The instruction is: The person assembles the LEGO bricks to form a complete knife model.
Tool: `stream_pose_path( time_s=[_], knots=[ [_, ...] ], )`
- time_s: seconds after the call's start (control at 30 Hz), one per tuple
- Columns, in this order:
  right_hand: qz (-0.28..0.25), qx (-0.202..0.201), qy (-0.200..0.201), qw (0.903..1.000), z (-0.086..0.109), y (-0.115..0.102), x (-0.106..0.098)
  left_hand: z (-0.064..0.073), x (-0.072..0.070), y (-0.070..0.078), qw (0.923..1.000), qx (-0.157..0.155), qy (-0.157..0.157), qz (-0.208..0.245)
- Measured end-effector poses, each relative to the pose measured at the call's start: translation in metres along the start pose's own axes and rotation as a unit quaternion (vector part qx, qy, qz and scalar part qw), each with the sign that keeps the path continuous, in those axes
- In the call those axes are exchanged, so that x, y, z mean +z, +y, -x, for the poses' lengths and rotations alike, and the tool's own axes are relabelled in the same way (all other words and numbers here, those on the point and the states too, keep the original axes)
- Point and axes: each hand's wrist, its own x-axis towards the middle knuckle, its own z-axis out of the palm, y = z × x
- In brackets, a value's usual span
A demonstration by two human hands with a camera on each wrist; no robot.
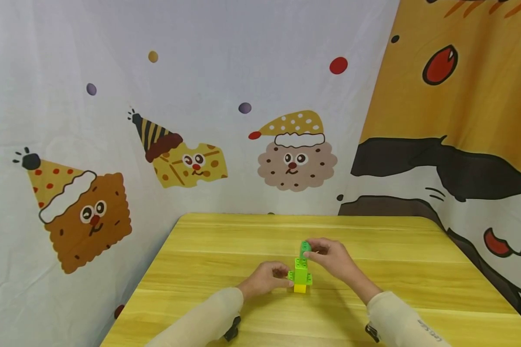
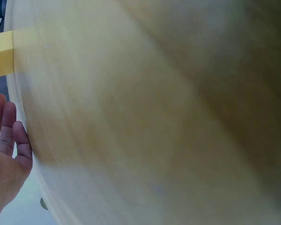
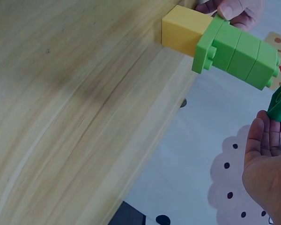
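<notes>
A brick tower stands upright on the table: a yellow brick (image 3: 183, 30) at the bottom, a light green plate (image 3: 203, 49) jutting out on both sides, then stacked light green bricks (image 1: 301, 275). My left hand (image 1: 267, 278) pinches the plate's left end between thumb and fingers; in the right wrist view the thumb touches it. My right hand (image 1: 332, 258) holds a darker green brick (image 1: 305, 248) by its right side, just above the tower's top studs. The right wrist view shows a gap between this brick and the tower. Only part of the left hand (image 2: 9, 154) shows in the left wrist view.
The wood-grain table (image 1: 226, 241) reaches back to a white cloth (image 1: 226, 58) printed with cartoon snacks. Another cloth (image 1: 473, 106), orange with dark shapes, hangs at the right. Both sleeved forearms lie over the table's near part.
</notes>
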Motion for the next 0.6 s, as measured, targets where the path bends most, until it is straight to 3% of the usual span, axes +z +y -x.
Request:
stream_pose_path(
  time_s=[0.27,0.6],
  knots=[
    [0.017,-0.035,-0.021,0.999,0.0029,-0.0021,0.0034,0.0004,0.0001,0.0007,1.0,0.0,0.003,-0.002],
    [0.031,-0.05,-0.036,0.9976,0.0049,0.0011,0.0069,0.0011,0.0,0.0024,1.0,-0.003,0.0,0.001]
  ],
)
